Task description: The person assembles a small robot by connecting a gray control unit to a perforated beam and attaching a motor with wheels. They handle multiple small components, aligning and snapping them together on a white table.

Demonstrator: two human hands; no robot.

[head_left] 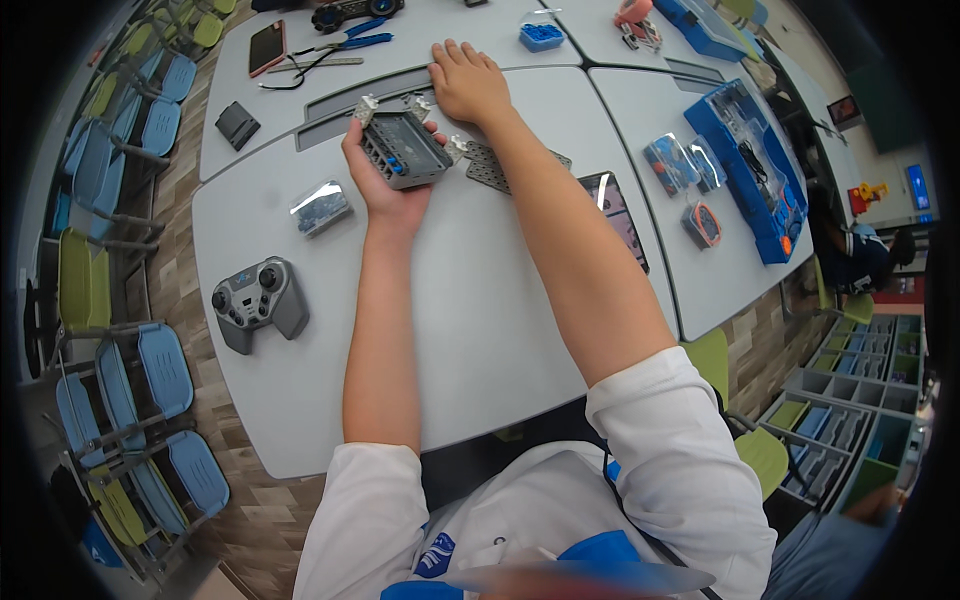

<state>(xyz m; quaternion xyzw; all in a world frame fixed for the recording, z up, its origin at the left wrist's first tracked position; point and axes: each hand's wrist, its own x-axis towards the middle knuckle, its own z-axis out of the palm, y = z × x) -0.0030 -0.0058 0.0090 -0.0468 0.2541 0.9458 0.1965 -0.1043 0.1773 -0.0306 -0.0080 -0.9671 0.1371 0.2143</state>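
My left hand (385, 185) holds a grey rectangular module with blue ports (405, 148) above the white table (470, 330). Small clear bags of metal parts (365, 107) lie just behind the module. My right hand (468, 82) lies flat on the table further back, palm down and fingers together, with nothing visible in it. Beside my right forearm rests a grey perforated metal plate (490, 168). A tablet (615, 215) is partly hidden under that forearm.
A grey game-style controller (258, 300) and a bagged part (321, 207) lie at left. Farther back are a phone (267, 46), blue-handled pliers (350, 42) and a black block (237, 124). Blue parts trays (750, 170) sit at right. Chairs (150, 380) line the left side.
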